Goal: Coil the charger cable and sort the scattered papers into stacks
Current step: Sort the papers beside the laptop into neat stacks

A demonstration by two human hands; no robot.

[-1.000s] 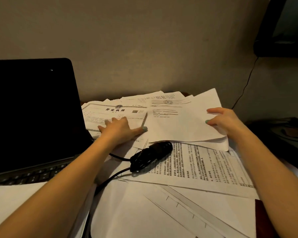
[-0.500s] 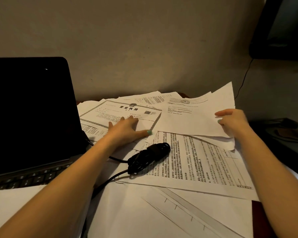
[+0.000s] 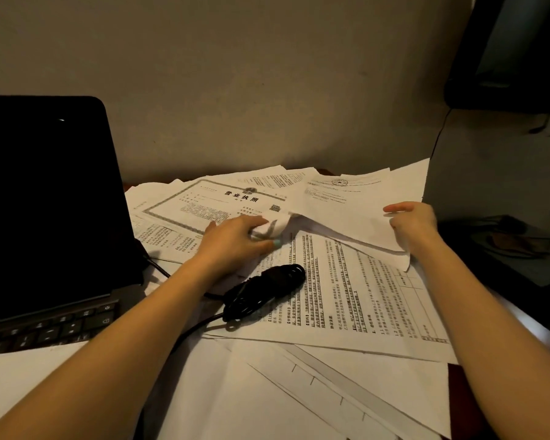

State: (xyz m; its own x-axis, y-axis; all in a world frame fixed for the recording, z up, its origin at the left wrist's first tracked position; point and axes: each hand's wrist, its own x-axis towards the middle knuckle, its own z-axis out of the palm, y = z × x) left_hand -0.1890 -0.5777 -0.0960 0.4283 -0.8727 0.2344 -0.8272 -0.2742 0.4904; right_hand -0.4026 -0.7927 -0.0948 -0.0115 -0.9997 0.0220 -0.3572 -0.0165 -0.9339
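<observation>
At far left an open laptop (image 3: pixel 45 201) stands with a dark screen, its keyboard partly in view. Loose papers spread from its right edge across the surface. The left hand (image 3: pixel 235 242) lies on the bordered certificate (image 3: pixel 200 204), which sits flat among the rear papers. Its fingers are curled tight round the certificate's near right corner, which is rolled up into the palm, and the thumb (image 3: pixel 275 243), with a teal nail, closes against the roll from below. Just nearer than this hand, the charger cable (image 3: pixel 264 292) lies as a black wound bundle on the densely printed sheet (image 3: pixel 346 290), apart from both hands, and one lead runs from it toward the lower left, passing under the left forearm. Blank sheets (image 3: pixel 251 401) bearing ruled lines cover the foreground. Farther right, the right hand (image 3: pixel 413 223) holds a sheet with an emblem (image 3: pixel 346 201), lifted clear of the printed sheet and tilted. It pinches the right edge, with the thumb on top and extended and the remaining fingers curled beneath. How many sheets it holds cannot be determined. A thin wire (image 3: pixel 438 138) runs down the wall at right.
</observation>
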